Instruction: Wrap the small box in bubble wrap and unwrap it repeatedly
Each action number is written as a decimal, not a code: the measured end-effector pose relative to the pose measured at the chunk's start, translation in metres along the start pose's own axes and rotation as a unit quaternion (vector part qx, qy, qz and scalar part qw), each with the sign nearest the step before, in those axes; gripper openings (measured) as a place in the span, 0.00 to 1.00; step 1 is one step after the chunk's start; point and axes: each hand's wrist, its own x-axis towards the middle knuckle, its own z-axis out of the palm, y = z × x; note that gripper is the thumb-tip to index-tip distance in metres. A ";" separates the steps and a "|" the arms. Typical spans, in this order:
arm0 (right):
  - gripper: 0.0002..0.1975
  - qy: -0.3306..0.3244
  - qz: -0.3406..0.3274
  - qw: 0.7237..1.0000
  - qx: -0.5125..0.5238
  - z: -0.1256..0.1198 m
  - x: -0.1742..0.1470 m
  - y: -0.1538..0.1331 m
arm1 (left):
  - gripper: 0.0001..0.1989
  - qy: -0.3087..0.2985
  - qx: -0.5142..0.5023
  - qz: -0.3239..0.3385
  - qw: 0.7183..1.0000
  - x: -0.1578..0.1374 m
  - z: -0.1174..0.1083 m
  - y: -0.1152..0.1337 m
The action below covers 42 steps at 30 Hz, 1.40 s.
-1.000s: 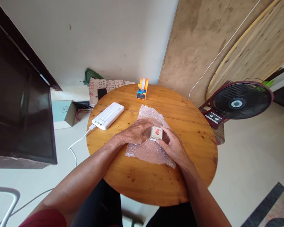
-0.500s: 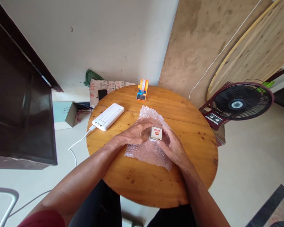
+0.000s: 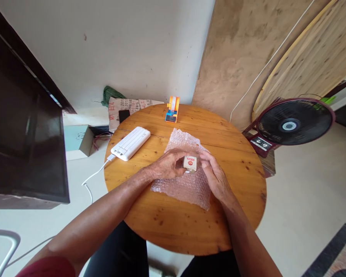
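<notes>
A small pale box [image 3: 190, 163] with a red label on its top stands on a sheet of bubble wrap [image 3: 187, 192]. My left hand [image 3: 168, 164] has its thumb and fingers around the left side of the box, gripping it. Just right of the box is my right hand [image 3: 215, 175], its fingers stretched out over the wrap and its thumb apart from the box. The bubble wrap lies flat across the middle of the round wooden table [image 3: 167, 223].
A white power bank [image 3: 131, 143] with a cable lies on the table's left side. An orange and blue tape dispenser [image 3: 172, 109] stands at the far edge. Beyond the table's right edge is a fan [image 3: 290, 125]; a dark cabinet [image 3: 25, 115] is at left.
My right thumb has drawn away from the box's front corner, and the right hand has shifted slightly right. My left hand has closed in around the box, which has turned slightly.
</notes>
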 end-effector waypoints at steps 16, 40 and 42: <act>0.12 -0.205 -0.055 0.975 -0.070 -0.032 -0.011 -0.027 | 0.20 -0.016 -0.023 -0.039 0.999 0.002 -0.004 0.008; 0.12 -0.075 -0.072 0.986 -0.132 -0.026 -0.014 -0.027 | 0.25 -0.083 -0.169 -0.100 0.977 -0.005 -0.045 0.021; 0.13 -0.072 -0.052 0.988 -0.129 -0.026 -0.007 -0.028 | 0.24 -0.061 -0.134 -0.126 0.981 -0.005 -0.046 0.023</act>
